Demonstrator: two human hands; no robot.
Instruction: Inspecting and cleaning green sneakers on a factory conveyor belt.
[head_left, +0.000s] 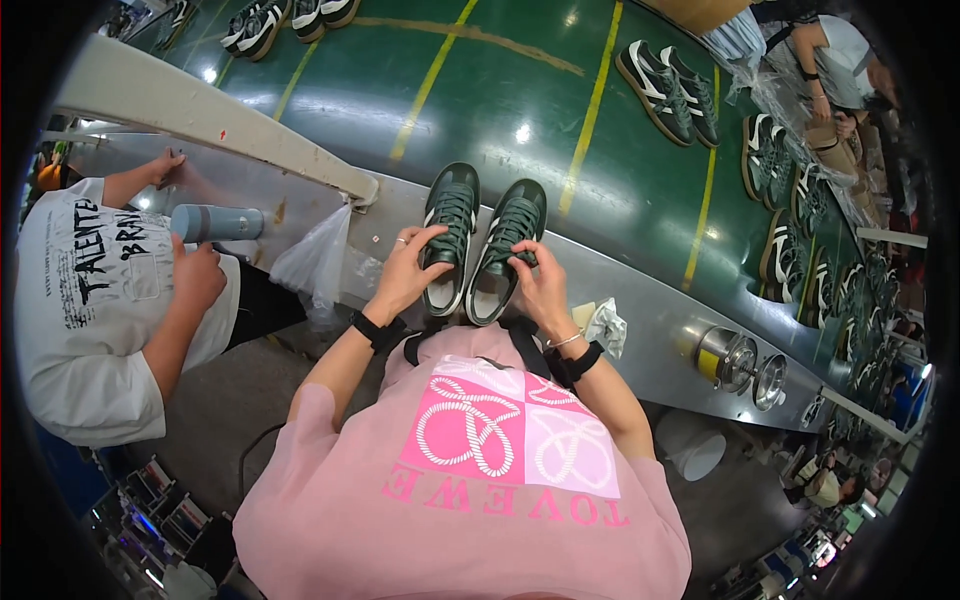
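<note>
The view looks steeply down from the person's head, through the left of two fisheye cameras, close above the pink shirt (pixel 460 530). It faces past the left hand (pixel 405 272) and right hand (pixel 542 287) to the metal bench (pixel 655 325) and green belt (pixel 500 100), upright and unmirrored, with straight edges bowing toward a dark round rim.

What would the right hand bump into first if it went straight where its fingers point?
The right-hand green shoe; the right hand already seems to touch it. Past that, the left-hand shoe looks next, though depth is hard to judge.
</note>
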